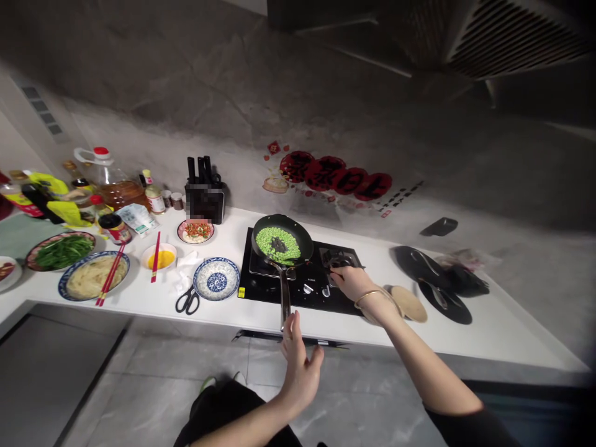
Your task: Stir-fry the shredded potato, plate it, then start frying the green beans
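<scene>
A dark frying pan (306, 238) with green peas (278, 238) in it sits on the left burner of the black gas hob (263, 287). Its metal handle (285, 295) points toward me. My left hand (300, 360) is at the handle's end, thumb spread and fingers stretched out, not wrapped round it. My right hand (352, 284), wearing a bracelet, is closed above the hob's right side. It grips the handle of a dark spatula (313, 265), which reaches left into the pan's near edge; much of it blends into the black hob.
Left of the hob are a patterned plate (216, 279), scissors (187, 302), a bowl of beaten egg (162, 257), noodles (88, 277), green vegetables (65, 251) and a knife block (205, 202). Right of it lie a wooden board (410, 303) and dark lids (444, 301). A range hood (465, 43) hangs overhead.
</scene>
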Available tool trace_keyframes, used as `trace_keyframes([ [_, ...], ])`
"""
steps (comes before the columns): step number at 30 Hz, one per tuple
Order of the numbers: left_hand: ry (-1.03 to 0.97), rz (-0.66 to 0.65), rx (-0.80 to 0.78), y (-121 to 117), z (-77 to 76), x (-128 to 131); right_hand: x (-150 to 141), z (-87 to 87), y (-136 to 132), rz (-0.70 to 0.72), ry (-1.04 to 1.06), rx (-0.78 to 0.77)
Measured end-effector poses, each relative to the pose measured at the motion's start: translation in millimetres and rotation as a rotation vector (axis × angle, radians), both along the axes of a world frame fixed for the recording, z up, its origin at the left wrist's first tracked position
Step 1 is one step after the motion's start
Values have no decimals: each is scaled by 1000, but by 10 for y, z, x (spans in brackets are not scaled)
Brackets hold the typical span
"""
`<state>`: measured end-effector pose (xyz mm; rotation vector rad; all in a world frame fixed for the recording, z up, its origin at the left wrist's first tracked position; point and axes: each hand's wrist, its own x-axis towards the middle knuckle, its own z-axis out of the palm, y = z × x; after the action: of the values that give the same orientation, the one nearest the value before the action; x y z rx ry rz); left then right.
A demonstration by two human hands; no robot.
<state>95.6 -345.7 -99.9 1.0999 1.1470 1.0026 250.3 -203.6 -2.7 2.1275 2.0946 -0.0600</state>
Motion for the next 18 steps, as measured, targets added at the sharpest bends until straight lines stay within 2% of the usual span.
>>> trace_keyframes([
  [3, -6, 18, 9, -6, 32, -34, -49, -79, 80, 5, -30, -49],
  [7, -5, 80, -3, -14, 22, -126, -98, -219, 140, 12, -34, -15],
  [11, -8, 96, -14, 44, 112, -221, -108, -223, -30, 6, -78, 31],
  [13, 32, 58, 129, 168, 258, -211, -144, -219, -189, -1, -131, 38],
  [15, 103, -33, 380, 354, 443, -133, -188, -255, -342, 5, -150, 23],
  [18, 192, -217, 579, 632, 665, 81, -202, -380, -489, 64, -41, 43],
])
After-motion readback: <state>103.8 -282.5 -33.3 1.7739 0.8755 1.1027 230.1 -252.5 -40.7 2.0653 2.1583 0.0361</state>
